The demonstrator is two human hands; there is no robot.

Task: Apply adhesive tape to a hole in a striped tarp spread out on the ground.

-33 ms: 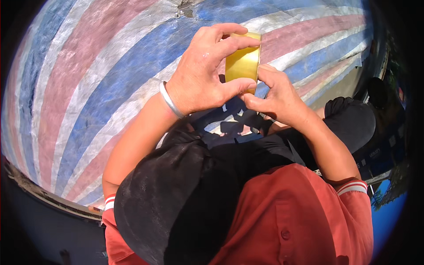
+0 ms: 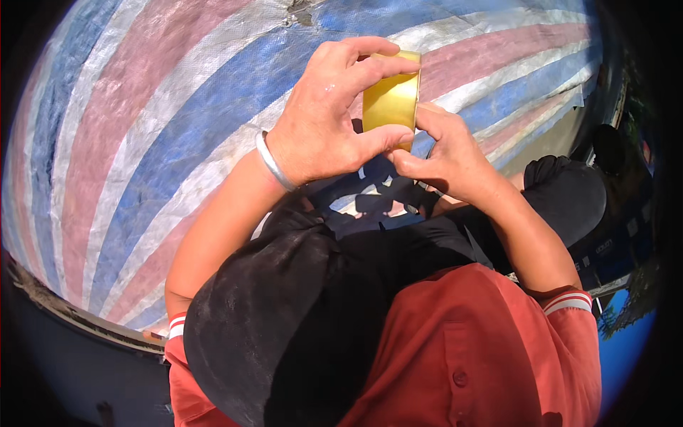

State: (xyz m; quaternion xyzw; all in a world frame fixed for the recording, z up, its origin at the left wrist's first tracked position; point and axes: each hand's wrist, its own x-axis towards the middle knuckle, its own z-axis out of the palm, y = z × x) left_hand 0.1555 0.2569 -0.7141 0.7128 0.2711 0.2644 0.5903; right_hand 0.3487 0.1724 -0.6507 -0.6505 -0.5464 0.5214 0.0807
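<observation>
A roll of glossy yellow tape (image 2: 390,103) is held up in front of me, its outer band facing my view and a pale rim along its right side. My left hand (image 2: 333,107), with a silver bangle at the wrist, curls around it: the fingers grip the upper part and the thumb presses across the lower part. Against the roll's lower right edge, the bent forefinger and thumb of my right hand (image 2: 452,153) close in. Exactly what those right fingertips pinch is hidden.
A creased tarp (image 2: 213,121) striped in red, white and blue spreads below and beyond my hands, torn at the top. My legs in black trousers (image 2: 284,299) are bent beneath my arms. A dark shoe (image 2: 565,199) shows at the right.
</observation>
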